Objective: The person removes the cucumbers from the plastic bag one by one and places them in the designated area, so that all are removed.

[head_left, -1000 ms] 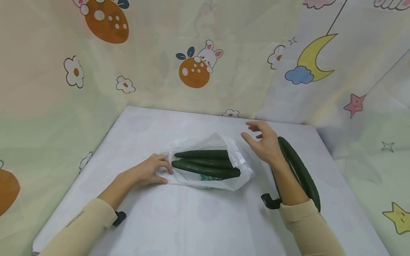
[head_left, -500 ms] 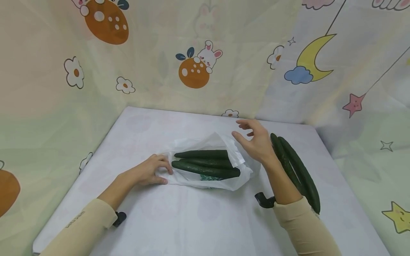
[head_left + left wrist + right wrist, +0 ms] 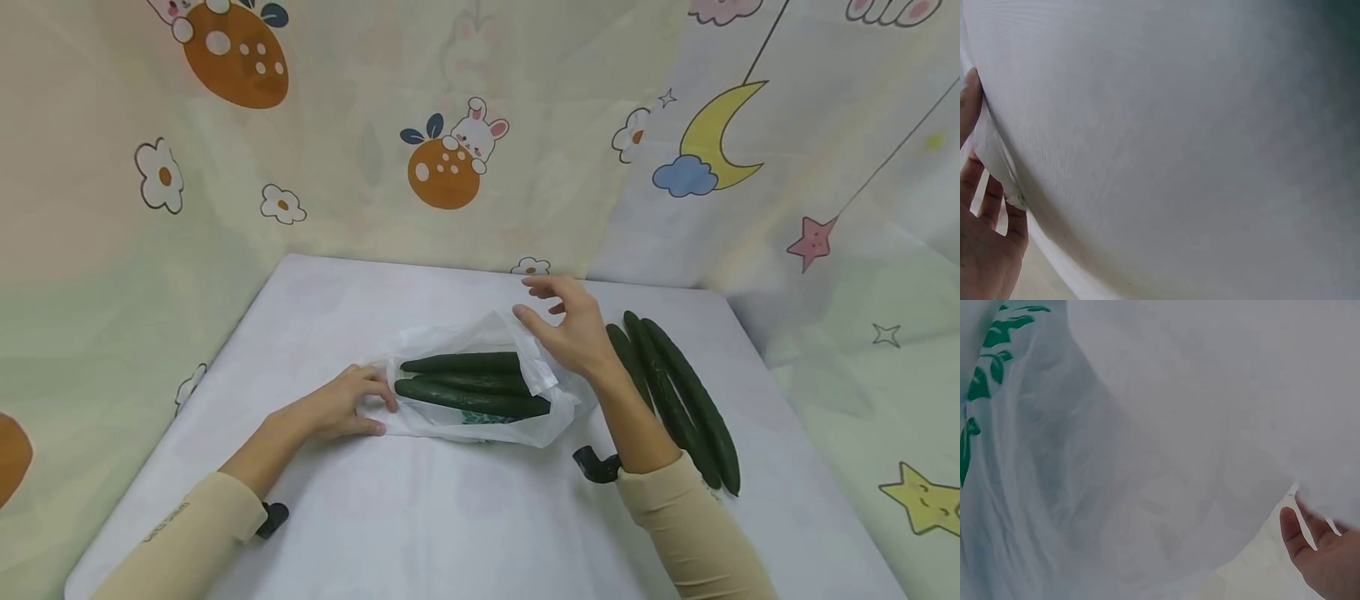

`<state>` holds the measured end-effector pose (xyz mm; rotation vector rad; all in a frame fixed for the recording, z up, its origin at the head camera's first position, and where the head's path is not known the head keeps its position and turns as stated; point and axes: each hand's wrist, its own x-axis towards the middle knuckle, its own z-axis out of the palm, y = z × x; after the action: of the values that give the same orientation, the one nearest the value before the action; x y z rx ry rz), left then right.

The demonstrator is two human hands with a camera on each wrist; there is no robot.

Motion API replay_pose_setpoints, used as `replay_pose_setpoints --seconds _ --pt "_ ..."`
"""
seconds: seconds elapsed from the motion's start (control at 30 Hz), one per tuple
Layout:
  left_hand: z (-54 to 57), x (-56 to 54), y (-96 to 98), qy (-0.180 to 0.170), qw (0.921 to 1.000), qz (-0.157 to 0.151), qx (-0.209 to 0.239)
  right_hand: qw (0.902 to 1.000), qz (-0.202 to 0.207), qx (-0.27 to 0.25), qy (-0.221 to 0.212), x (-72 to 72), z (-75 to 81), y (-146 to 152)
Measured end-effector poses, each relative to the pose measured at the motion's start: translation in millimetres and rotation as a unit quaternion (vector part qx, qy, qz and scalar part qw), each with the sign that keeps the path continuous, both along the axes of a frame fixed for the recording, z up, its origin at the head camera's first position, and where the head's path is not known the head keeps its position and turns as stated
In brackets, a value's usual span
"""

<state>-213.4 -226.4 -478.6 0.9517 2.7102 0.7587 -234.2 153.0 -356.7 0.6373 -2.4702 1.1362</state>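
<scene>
A white plastic bag [image 3: 442,340] lies on its side on the table, its mouth gaping. Three dark green cucumbers [image 3: 471,402] rest inside it. At the bag's left edge, my left hand [image 3: 348,404] grips the plastic with curved fingers; in the left wrist view, the thumb and fingers [image 3: 990,203] meet a crumpled edge of it. My right hand [image 3: 566,333], fingers loosely bent and holding nothing, hovers at the bag's back right rim. Green leaf print shows on the bag [image 3: 1135,437] in the right wrist view.
Three more cucumbers [image 3: 692,390] lie side by side on the right of the white table [image 3: 450,508], partly behind my right forearm. A black wrist mount [image 3: 596,464] sticks out from the right sleeve. Patterned cloth [image 3: 337,125] hangs around the table.
My right hand has moved left from beside the loose cucumbers to the bag's right rim, uncovering a third loose cucumber. My left hand stays on the bag. The head view has shifted slightly.
</scene>
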Motion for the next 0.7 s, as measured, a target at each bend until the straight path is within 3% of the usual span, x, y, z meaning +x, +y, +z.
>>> replay_pose_setpoints --seconds 0.23,0.43,0.7 --pt "0.1 -1.8 3.0 0.01 0.9998 -0.012 0.007 0.9997 0.017 0.007 0.018 6.2 11.1 -8.4" --pt "0.2 -2.0 2.3 0.005 1.0 -0.006 -0.001 0.9978 0.055 -0.001 0.037 13.2 18.2 -25.1" --pt "-2.2 -1.5 -0.4 0.01 0.9999 -0.003 -0.002 0.9948 0.085 0.026 0.049 23.9 26.7 -49.9"
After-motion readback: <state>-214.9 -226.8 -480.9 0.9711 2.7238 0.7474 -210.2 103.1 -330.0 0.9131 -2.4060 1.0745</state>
